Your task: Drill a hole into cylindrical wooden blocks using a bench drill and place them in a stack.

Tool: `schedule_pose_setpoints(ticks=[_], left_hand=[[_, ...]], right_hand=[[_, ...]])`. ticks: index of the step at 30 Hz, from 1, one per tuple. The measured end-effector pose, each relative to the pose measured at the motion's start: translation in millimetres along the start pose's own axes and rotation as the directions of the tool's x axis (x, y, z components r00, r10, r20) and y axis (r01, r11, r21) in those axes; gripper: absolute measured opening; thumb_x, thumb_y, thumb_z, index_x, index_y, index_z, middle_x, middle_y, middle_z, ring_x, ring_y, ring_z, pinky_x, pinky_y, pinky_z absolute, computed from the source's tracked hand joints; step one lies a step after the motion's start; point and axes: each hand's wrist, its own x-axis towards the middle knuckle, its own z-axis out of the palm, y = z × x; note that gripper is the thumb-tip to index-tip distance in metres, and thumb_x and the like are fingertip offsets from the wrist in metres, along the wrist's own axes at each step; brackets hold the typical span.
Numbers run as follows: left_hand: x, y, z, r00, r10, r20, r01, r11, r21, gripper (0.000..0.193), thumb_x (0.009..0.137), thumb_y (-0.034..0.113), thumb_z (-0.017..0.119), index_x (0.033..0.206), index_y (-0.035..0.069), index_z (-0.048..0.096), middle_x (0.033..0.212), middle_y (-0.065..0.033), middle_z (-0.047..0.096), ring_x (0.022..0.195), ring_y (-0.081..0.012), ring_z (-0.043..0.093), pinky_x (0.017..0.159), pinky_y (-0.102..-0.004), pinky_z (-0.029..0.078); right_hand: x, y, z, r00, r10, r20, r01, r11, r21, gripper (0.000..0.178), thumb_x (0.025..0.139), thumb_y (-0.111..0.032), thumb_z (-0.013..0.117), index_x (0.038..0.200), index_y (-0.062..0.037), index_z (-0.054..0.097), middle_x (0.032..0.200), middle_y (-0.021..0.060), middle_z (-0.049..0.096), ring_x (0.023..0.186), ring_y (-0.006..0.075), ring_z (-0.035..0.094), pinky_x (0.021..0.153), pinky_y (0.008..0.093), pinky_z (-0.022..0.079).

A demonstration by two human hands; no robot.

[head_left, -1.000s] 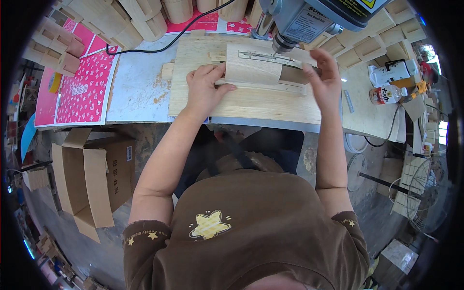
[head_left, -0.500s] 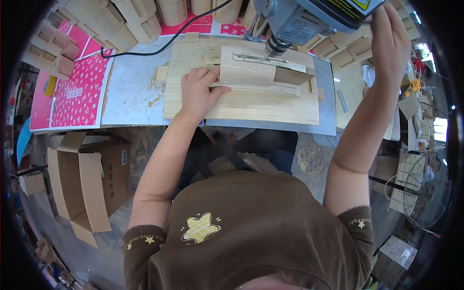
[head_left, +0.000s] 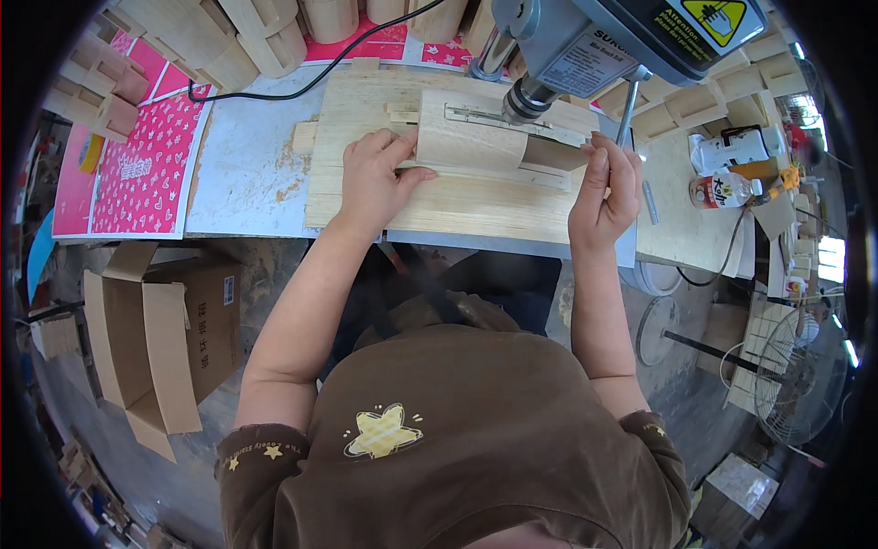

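A pale wooden block (head_left: 466, 139) with a rounded front and a narrow slot along its top lies on a wooden board (head_left: 448, 207). My left hand (head_left: 380, 174) grips the block's left end, thumb out along the strip in front. Above the slot, the chuck (head_left: 526, 102) of a grey drill press (head_left: 585, 50) is down close to the wood, so the bit's tip is hidden. My right hand (head_left: 605, 194) is closed at the lower end of the press's metal lever (head_left: 630, 110), beside the block's open right end; its fingers partly cover the lever's tip.
Rounded wooden pieces (head_left: 251, 46) stand stacked along the back. A black cable (head_left: 302, 91) crosses the bench's rear left, near pink patterned sheets (head_left: 137, 174). A plastic bottle (head_left: 722, 190) lies at right. An open carton (head_left: 169, 339) sits below left; a fan (head_left: 800, 375) stands at right.
My right hand has come down from high beside the drill head to near the block's right end, bringing the lever down. The chuck is lower. My left hand stays on the block.
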Motion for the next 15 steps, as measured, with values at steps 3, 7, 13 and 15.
schedule_pose_setpoints(ticks=[3, 7, 13, 15], left_hand=[[-1.1, -2.9, 0.6, 0.999, -0.022, 0.023, 0.023, 1.000, -0.015, 0.052, 0.059, 0.025, 0.078, 0.108, 0.012, 0.065, 0.074, -0.0011, 0.054, 0.079, -0.0224, 0.053, 0.074, -0.0367, 0.036], [-2.0, -1.7, 1.2, 1.000, -0.020, 0.021, 0.020, 1.000, 0.008, 0.053, 0.059, 0.026, 0.077, 0.108, 0.012, 0.065, 0.075, -0.0005, 0.055, 0.080, -0.0220, 0.053, 0.074, -0.0364, 0.036], [-0.2, 20.3, 19.0, 0.999, 0.008, -0.043, 0.000, 0.985, 0.172, 0.053, 0.061, 0.030, 0.077, 0.109, 0.014, 0.064, 0.077, -0.0001, 0.056, 0.082, -0.0211, 0.053, 0.080, -0.0404, 0.032], [5.1, 27.6, 34.5, 1.000, -0.003, -0.029, 0.005, 0.995, 0.096, 0.052, 0.061, 0.032, 0.077, 0.109, 0.014, 0.065, 0.080, -0.0003, 0.057, 0.084, -0.0211, 0.054, 0.081, -0.0421, 0.030]], right_hand=[[2.9, -1.1, -1.4, 0.999, -0.040, 0.013, 0.040, 0.999, -0.006, 0.011, 0.085, -0.002, 0.058, 0.093, 0.0001, 0.063, 0.078, 0.0097, 0.061, 0.066, 0.0229, 0.054, 0.063, 0.0300, 0.042], [40.0, -13.6, -33.1, 0.994, -0.076, -0.075, 0.078, 0.996, 0.031, 0.012, 0.088, -0.006, 0.055, 0.080, 0.0013, 0.060, 0.065, 0.0064, 0.052, 0.058, 0.0145, 0.047, 0.054, 0.0250, 0.036], [188.2, -6.5, -22.9, 0.995, -0.024, 0.096, 0.025, 1.000, -0.005, 0.032, 0.090, -0.024, 0.049, 0.095, 0.0051, 0.061, 0.089, 0.0130, 0.066, 0.084, 0.0192, 0.060, 0.072, 0.0296, 0.045], [205.2, 23.9, -15.9, 0.991, -0.024, 0.134, 0.043, 0.988, -0.146, 0.032, 0.088, -0.024, 0.049, 0.094, 0.0059, 0.060, 0.085, 0.0139, 0.065, 0.082, 0.0193, 0.060, 0.072, 0.0299, 0.045]])
